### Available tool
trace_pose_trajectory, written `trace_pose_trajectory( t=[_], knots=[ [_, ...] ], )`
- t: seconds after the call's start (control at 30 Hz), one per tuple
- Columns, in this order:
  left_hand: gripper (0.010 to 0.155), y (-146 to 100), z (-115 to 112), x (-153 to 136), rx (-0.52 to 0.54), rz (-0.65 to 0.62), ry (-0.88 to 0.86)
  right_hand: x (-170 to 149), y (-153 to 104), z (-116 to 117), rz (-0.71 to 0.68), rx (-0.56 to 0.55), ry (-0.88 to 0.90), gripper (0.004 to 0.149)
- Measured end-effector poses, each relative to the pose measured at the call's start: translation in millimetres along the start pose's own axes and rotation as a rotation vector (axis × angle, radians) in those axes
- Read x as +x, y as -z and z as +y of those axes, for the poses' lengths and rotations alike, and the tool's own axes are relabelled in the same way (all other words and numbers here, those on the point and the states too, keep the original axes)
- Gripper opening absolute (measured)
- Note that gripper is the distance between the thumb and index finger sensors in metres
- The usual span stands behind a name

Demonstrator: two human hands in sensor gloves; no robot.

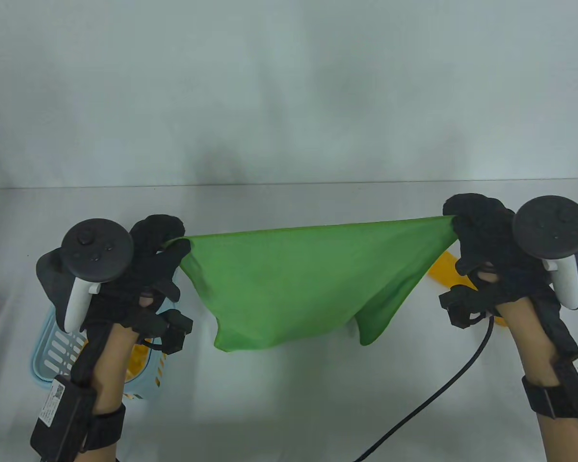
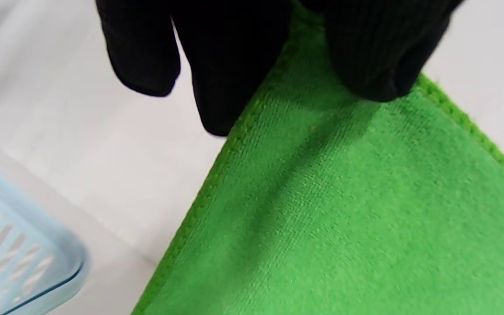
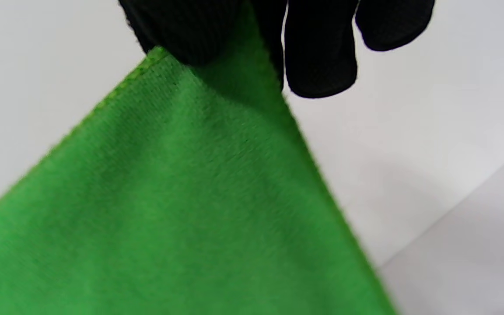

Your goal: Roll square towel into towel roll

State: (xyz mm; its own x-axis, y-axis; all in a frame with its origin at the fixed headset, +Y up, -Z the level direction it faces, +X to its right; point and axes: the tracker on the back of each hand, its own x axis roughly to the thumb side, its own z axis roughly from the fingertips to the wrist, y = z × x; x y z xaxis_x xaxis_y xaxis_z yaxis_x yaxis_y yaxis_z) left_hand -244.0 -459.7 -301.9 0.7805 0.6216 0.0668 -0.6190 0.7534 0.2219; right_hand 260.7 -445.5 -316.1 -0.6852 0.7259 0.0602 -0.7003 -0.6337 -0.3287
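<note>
the green towel hangs above the table, soft, light and limp, sagging between the left hand and right hand, each pinching a top corner, likely the surest hold.

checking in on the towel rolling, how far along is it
Early stage. Done: the green towel is picked up, the left hand pinching one corner and the right hand pinching the other, with the top edge stretched between them. In hand: it hangs unfolded above the white table, with no roll started. Left: lay it flat, then roll it up. A light blue basket sits beneath the left arm.
</note>
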Motion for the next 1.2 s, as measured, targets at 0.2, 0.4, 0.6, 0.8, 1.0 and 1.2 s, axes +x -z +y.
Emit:
trace_pose_trajectory(
  t=[0.2,0.4,0.6,0.8,1.0,1.2],
  knots=[
    [0.042,-12,29,20,0.08,-0.088,-0.015,16,-15,-31,-0.023,-0.03,0.198,0.036],
    [0.042,5,37,31,0.089,-0.116,0.015,24,-2,-35,-0.008,-0.088,0.13,0.036],
    [0.041,58,-18,4,-0.01,0.063,0.148,-17,49,29,0.19,0.008,-0.06,0.036],
    [0.041,94,-51,-4,-0.034,0.152,0.193,-41,86,58,0.34,-0.041,-0.014,0.036],
    [0.041,92,-14,31,0.034,0.044,0.056,-17,93,17,0.296,-0.146,0.166,0.036],
    [0.042,73,-51,10,-0.077,0.083,0.184,-47,68,33,0.329,-0.05,0.026,0.036]
  ],
)
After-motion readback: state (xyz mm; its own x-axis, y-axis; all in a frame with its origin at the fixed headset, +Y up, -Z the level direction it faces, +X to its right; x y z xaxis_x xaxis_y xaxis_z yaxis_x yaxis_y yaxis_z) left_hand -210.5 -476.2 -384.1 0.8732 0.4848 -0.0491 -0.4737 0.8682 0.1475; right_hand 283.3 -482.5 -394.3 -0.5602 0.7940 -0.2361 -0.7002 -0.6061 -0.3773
